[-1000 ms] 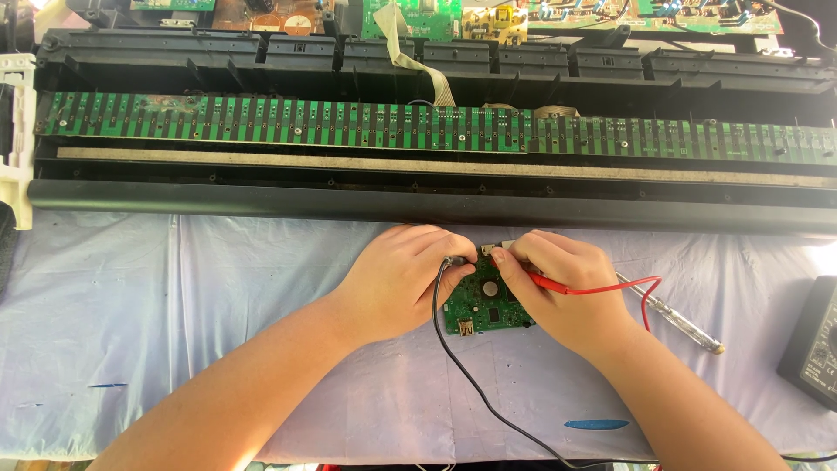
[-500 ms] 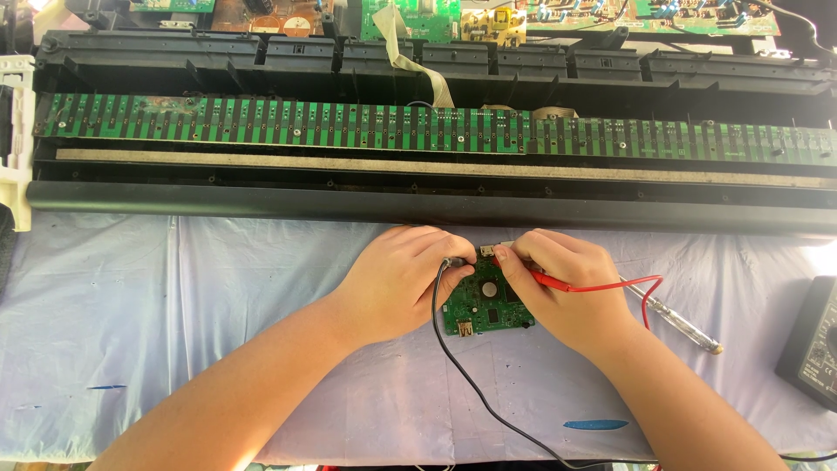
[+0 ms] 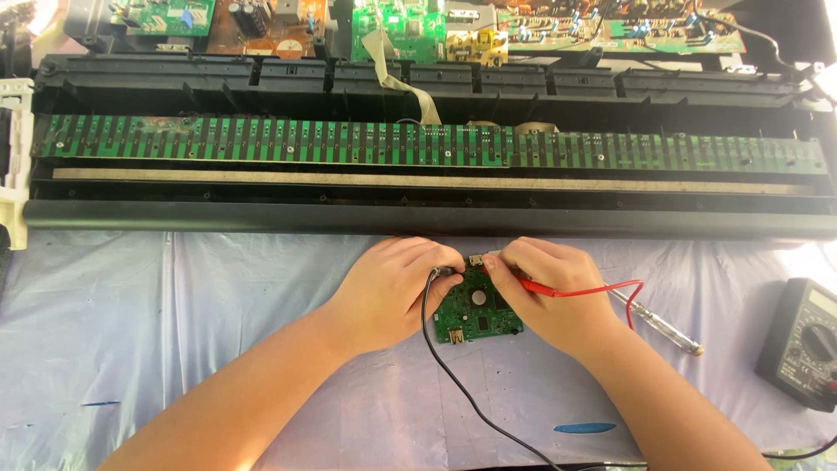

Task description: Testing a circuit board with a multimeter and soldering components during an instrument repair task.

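Note:
A small green circuit board (image 3: 478,312) lies on the pale cloth between my hands. My left hand (image 3: 394,288) pinches a black test probe at the board's upper left edge; its black lead (image 3: 453,375) runs down toward me. My right hand (image 3: 545,296) grips a red test probe (image 3: 540,286) with its tip at the board's top edge, and the red lead (image 3: 610,290) loops off to the right. Both probe tips are mostly hidden by my fingers.
A black multimeter (image 3: 806,342) sits at the right edge. A clear-handled screwdriver (image 3: 658,320) lies just right of my right hand. A long opened keyboard chassis (image 3: 418,214) with a green contact board (image 3: 261,139) spans the back. Several circuit boards (image 3: 401,26) sit behind it.

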